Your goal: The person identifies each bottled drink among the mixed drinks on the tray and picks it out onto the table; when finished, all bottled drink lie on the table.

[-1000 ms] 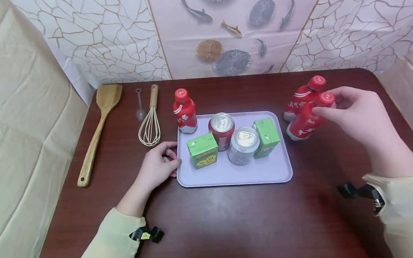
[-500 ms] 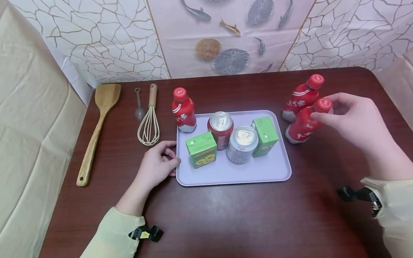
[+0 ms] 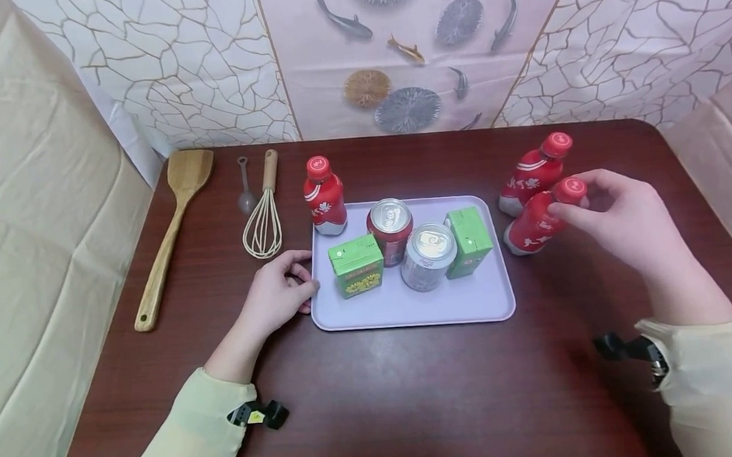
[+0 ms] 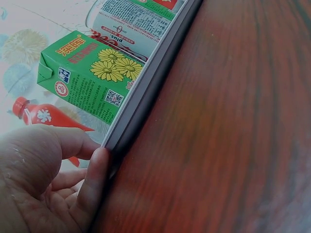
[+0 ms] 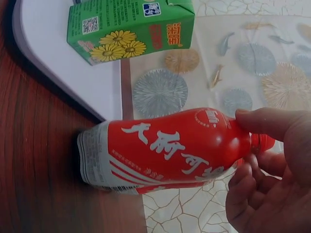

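Note:
My right hand [image 3: 627,221] pinches a red plastic drink bottle [image 3: 536,223] by its neck, just under the cap, at the right of the tray. In the right wrist view the bottle [image 5: 170,148] stands on the table, close to the tray's corner. Right behind it is a second red bottle [image 3: 533,174]. At the tray's left edge my left hand [image 3: 277,291] grips the rim between thumb and fingers. The pale lilac tray [image 3: 410,314] bears two green juice cartons [image 3: 357,264], a red can [image 3: 392,237] and a silver can [image 3: 428,259]. A third red bottle [image 3: 326,199] stands at its back left corner.
Left of the tray lie a whisk [image 3: 263,221], a small grey spoon [image 3: 246,191] and a long wooden spatula [image 3: 177,220]. The dark wooden table [image 3: 391,404] ends at a patterned cloth backdrop [image 3: 202,77]; pale cloth [image 3: 33,209] hangs at the left.
My right hand has moved slightly toward the front with the bottle, opening a small gap to the bottle behind. My left hand has stayed at the tray's rim.

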`<state>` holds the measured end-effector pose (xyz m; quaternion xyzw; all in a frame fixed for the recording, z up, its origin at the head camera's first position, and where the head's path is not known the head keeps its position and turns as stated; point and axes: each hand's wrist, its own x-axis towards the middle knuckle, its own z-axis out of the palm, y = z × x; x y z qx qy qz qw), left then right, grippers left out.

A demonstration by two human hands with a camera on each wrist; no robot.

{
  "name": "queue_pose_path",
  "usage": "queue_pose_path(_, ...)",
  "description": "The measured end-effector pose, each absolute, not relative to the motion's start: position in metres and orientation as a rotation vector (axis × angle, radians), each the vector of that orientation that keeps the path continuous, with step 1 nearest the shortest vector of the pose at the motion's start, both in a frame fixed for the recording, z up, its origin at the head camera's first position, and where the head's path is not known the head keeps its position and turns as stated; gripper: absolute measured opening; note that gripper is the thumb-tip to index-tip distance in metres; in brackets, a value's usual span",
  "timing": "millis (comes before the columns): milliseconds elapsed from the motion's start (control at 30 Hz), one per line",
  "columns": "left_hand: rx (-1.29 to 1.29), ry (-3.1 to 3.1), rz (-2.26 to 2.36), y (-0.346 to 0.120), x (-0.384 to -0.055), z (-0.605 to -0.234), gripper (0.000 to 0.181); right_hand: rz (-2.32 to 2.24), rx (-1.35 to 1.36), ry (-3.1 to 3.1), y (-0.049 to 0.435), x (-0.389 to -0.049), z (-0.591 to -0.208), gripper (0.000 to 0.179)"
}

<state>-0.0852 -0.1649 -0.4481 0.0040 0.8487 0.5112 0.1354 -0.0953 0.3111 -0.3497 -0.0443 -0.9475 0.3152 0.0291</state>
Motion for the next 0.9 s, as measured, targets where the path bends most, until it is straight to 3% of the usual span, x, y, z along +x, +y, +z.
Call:
queue_pose_path(300,0.008,2.443,1.494,-0.165,-0.086,-0.452,0.049,1.012,-0.187,-2.773,0.300,-0.090,-0.347,0.054)
queue_pose_path(533,0.013,2.447,1.497,-0.166,-0.085,-0.452,0.049,1.135,-0.308,-2.374,0.277,-0.087,-0.329,0.030)
queue_pose_path(900,0.009,2.449,1.490,-0.167,-0.086,-0.451,0.049,1.365,-0.016,-2.411,0.235,-0.094,-0.312,0.024)
